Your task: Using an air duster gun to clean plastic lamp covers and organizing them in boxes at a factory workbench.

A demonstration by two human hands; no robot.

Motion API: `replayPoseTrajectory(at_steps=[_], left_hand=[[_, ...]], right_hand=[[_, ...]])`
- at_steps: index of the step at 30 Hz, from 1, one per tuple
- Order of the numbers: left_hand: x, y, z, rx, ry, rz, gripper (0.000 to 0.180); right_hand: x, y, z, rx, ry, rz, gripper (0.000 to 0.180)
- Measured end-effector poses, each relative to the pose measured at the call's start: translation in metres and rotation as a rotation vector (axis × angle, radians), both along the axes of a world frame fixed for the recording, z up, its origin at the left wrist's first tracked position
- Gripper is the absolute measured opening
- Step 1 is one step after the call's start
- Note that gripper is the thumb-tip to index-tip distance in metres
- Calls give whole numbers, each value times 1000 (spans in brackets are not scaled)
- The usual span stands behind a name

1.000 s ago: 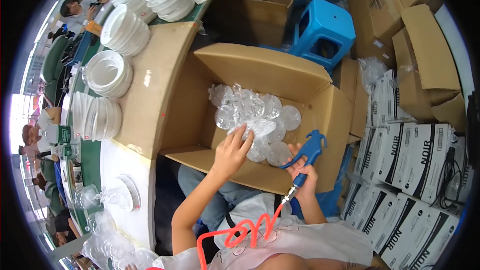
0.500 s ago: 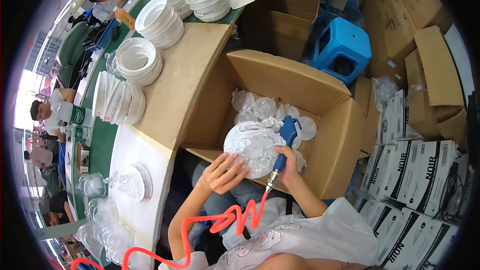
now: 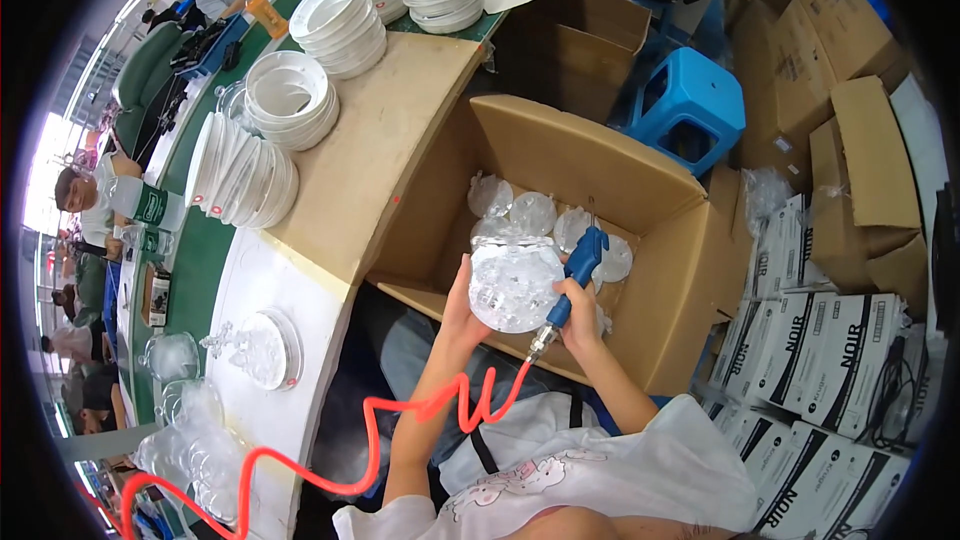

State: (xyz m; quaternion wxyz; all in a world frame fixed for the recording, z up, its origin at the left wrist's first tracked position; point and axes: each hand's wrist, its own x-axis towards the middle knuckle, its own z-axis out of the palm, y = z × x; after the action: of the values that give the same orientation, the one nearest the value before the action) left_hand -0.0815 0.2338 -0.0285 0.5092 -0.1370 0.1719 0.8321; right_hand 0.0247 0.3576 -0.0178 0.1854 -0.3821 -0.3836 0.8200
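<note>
Crystal-clear, faceted plastic piece [image 3: 517, 285], round and shiny, sits at the centre of the view, raised over the near side of an open cardboard box [image 3: 585, 145]. The left hand [image 3: 466, 305] cups it at 8 o'clock – that grip is curved around the edge and has hold of the piece, though some fingers are hidden beneath. The right hand [image 3: 580, 315], at 4 o'clock, has its grip closed around a blue air gun [image 3: 586, 256], with the thumb side close to the piece's rim. The gun's thin nozzle points to 12 o'clock; its red coiled hose [image 3: 372, 445] trails away toward 8 o'clock. Inside the box, more clear round pieces [image 3: 533, 213] lie between 11 and 2 o'clock. At 9 to 11 o'clock runs a long surface [image 3: 375, 105] bearing stacked white rings [image 3: 265, 180] – mostly upright or leaning piles. Farther out, a blue stool [image 3: 690, 105] stands between 1 and 2 o'clock; white cartons [image 3: 820, 350] are piled toward 4 o'clock.
</note>
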Motion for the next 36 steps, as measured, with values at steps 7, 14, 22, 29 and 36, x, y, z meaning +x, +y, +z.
replayPoseTrajectory(at_steps=[7,14,22,29,36], left_hand=[[-52,16,-31,54,193,197,60],[-111,59,-90,64,280,226,60],[-112,48,-115,-39,266,272,55],[-110,44,-120,-2,207,351,60],[-113,32,-128,121,228,377,58]], right_hand=[[23,25,5,-65,80,147,51],[44,-16,-1,16,30,503,41],[41,-24,-4,302,-70,718,40],[37,-25,-4,273,-98,728,37],[36,-13,-25,316,-91,705,35]])
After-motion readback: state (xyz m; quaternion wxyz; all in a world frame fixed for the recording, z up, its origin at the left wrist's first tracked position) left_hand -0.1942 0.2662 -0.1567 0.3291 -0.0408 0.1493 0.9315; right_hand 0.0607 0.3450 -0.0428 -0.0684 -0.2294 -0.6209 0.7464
